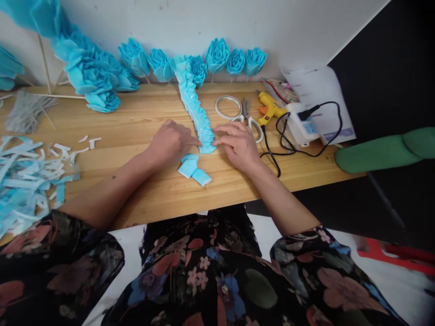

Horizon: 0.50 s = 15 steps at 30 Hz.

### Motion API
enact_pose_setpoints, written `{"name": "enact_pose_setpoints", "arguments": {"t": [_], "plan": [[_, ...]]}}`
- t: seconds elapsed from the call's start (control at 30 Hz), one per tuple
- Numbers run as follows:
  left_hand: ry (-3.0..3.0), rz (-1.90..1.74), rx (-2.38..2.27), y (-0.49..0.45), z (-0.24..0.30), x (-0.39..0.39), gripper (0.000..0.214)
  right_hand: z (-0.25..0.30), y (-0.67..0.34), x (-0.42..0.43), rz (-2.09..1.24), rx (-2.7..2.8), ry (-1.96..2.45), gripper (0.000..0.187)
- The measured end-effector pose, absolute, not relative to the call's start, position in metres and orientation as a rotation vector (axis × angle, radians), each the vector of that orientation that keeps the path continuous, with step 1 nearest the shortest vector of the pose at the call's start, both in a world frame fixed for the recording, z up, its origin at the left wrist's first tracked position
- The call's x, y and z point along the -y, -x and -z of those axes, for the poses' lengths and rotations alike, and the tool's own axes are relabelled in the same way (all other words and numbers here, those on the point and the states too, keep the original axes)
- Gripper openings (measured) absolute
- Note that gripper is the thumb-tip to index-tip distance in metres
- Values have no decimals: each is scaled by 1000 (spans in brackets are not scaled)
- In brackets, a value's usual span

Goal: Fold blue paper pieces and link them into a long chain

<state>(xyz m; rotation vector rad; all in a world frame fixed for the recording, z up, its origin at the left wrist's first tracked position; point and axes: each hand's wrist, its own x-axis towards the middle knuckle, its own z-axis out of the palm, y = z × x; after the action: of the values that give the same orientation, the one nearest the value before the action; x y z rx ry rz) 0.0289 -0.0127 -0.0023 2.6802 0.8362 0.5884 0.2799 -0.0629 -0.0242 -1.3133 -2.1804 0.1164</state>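
Observation:
A long strip of blue ruffled crepe paper (pixel 198 113) lies on the table, its far end resting against the blue paper roses. My left hand (pixel 171 138) is at the left edge of its near end, fingers curled and fingertips closed on the edge. My right hand (pixel 238 142) is at the right edge of the same end, its fingertips bent onto the paper. Just in front of the strip lie small cut pieces of blue paper (pixel 190 167). White-handled scissors (pixel 247 111) and a roll of tape (pixel 228 107) lie beyond my right hand.
Several blue paper roses (pixel 217 55) on sticks stand along the wall, with a larger cluster (pixel 91 68) at left. Paper scraps (pixel 30 176) and grey strands (pixel 29 111) lie left. A yellow glue gun (pixel 271 107), power strip (pixel 302 124), black cord and green bottle (pixel 377 151) are right.

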Motion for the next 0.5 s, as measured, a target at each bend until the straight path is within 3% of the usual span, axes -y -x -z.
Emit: {"name": "enact_pose_setpoints", "arguments": {"t": [0.23,0.5], "plan": [[-2253,-1107,-1067,-14,-11,4,28,25,-279,62,-127,2167,1217,32],[-2272,-841,-1436,21,-4,-34,26,13,-277,65,31,1926,1157,24]]}}
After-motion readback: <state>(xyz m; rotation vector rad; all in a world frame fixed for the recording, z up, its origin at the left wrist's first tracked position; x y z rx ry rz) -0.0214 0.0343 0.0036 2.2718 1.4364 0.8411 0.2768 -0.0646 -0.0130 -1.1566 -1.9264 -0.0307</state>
